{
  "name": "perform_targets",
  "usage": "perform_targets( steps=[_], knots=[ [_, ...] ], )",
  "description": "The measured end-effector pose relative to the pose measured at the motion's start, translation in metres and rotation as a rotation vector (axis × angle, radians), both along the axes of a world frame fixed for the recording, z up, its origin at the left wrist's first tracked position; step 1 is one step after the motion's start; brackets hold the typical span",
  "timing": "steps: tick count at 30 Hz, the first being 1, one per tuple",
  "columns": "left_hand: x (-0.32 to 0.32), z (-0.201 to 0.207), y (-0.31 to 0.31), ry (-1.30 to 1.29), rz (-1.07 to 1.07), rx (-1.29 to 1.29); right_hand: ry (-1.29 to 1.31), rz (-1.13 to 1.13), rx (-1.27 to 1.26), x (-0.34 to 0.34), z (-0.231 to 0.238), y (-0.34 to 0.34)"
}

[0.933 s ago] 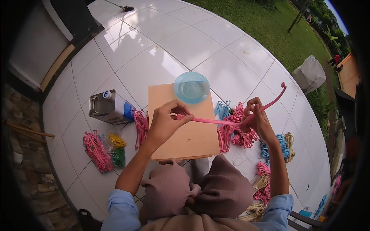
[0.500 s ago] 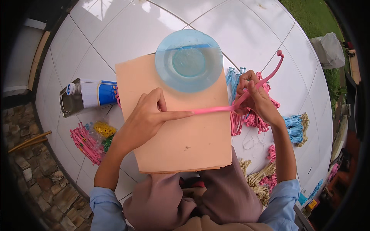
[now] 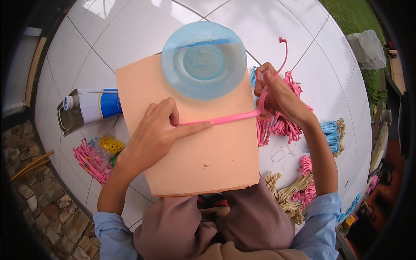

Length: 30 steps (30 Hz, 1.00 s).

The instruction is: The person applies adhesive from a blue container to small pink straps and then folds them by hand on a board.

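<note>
**Pink strip pressed flat on the board**

Closer now than half a second back, the view fills with the peach board [image 3: 203, 151], and the left hand [image 3: 156, 134] has slid its forefinger further along the pink strip [image 3: 229, 118]. That hand lies palm down, forefinger stretched out and pressing the strip against the board, the other fingers curled loosely. The right hand [image 3: 279, 97] pinches the strip between thumb and fingertips just past the board's right edge, where it bends upward to a small hooked end. A clear blue bowl [image 3: 203, 58], round and glossy, sits on the board's far edge, just beyond the strip. The board is matte and smooth, bare toward the near edge. On the white tiled floor [image 3: 303, 34], a metal can [image 3: 89, 108] lies left; bundles of pink strips [image 3: 281, 125] crowd the right side.
</note>
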<state>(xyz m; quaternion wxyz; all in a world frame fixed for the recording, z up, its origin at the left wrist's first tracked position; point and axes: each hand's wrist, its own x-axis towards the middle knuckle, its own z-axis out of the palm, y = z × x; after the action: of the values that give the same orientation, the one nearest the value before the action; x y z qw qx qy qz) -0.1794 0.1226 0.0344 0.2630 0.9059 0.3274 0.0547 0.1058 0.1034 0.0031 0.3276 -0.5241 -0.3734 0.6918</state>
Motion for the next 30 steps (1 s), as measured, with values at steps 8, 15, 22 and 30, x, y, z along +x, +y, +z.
perform_targets(
  steps=[8, 15, 22, 30],
  knots=[
    [0.004, 0.008, 0.004, 0.073, -0.067, -0.004, -0.031, 0.042, -0.260, 0.002, 0.000, 0.001],
    [0.005, 0.010, 0.005, 0.221, -0.223, 0.089, -0.174, -0.161, 0.028, -0.014, 0.005, -0.012],
    [0.005, 0.013, 0.009, 0.228, -0.230, 0.024, -0.322, -0.228, 0.224, -0.024, 0.005, -0.021],
    [0.005, 0.015, 0.008, 0.235, -0.221, -0.001, -0.389, -0.155, 0.596, -0.015, -0.012, -0.034]
  ],
)
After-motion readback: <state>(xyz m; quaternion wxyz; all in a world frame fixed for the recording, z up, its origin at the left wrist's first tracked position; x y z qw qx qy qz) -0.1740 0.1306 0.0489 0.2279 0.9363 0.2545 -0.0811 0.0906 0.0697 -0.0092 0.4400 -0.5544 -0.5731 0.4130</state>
